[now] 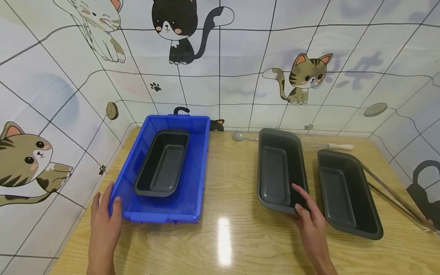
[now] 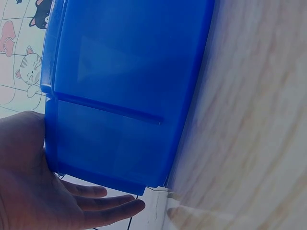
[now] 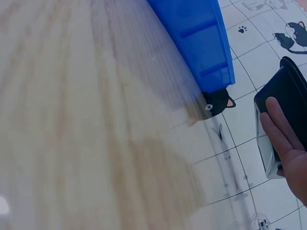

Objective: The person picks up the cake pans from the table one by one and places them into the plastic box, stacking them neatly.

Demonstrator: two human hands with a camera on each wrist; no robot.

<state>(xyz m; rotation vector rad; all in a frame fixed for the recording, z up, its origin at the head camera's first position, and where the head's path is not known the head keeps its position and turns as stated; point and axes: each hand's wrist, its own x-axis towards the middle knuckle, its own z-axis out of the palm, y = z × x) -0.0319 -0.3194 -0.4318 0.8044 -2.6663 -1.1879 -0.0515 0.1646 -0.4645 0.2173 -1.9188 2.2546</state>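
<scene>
My right hand (image 1: 313, 225) grips a dark grey loaf pan (image 1: 274, 172) by its near right corner, some fingers over the rim and others underneath. In the right wrist view, two fingers lie along the underside of that loaf pan (image 3: 288, 93), which is held above the table. At the near left corner of a blue plastic bin (image 1: 183, 204), my left hand (image 1: 104, 227) rests with its fingers extended. The left wrist view shows the palm against the bin's wall (image 2: 120, 72) and fingers stretched past the corner. A second loaf pan (image 1: 166, 166) lies inside the bin.
A third loaf pan (image 1: 338, 194) lies to the right on the wooden table (image 1: 230, 183). Behind are a spoon (image 1: 238, 136) and a whisk (image 1: 316, 144); metal tongs (image 1: 395, 198) lie at far right. Cat-printed walls (image 1: 240, 49) stand behind and on both sides.
</scene>
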